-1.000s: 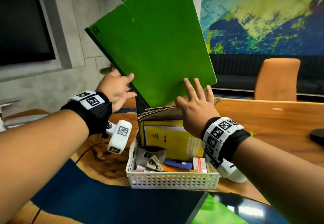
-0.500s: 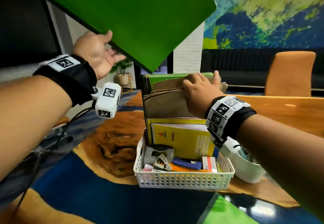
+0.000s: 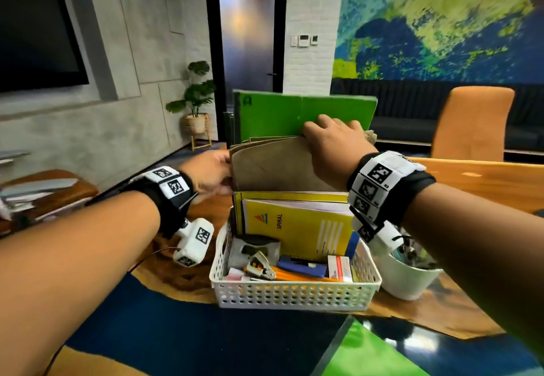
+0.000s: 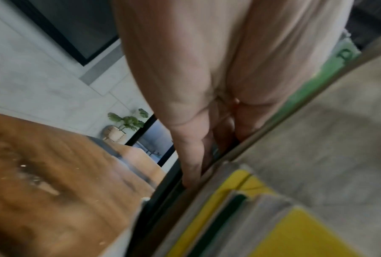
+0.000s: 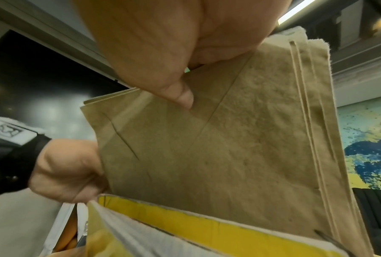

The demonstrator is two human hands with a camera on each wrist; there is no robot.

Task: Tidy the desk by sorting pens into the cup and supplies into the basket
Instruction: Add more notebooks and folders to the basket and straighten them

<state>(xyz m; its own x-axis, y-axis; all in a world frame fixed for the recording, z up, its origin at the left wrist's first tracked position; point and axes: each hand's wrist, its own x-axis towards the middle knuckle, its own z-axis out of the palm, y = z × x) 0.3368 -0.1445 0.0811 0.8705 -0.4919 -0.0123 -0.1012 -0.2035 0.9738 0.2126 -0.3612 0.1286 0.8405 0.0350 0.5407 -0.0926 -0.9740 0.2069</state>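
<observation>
Right wrist view alone shows thumb pressing brown envelopes.

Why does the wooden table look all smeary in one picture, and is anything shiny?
Left wrist view: the brown wooden table is streaked with motion blur, and the left hand is soft. Head view: fairly sharp, with light glare on the glossy dark-blue table part by the white perforated plastic basket. Right wrist view: the brown paper envelopes are crisp.

Bright, even indoor light; wrist views motion-blurred, head view bowed at edges
</observation>
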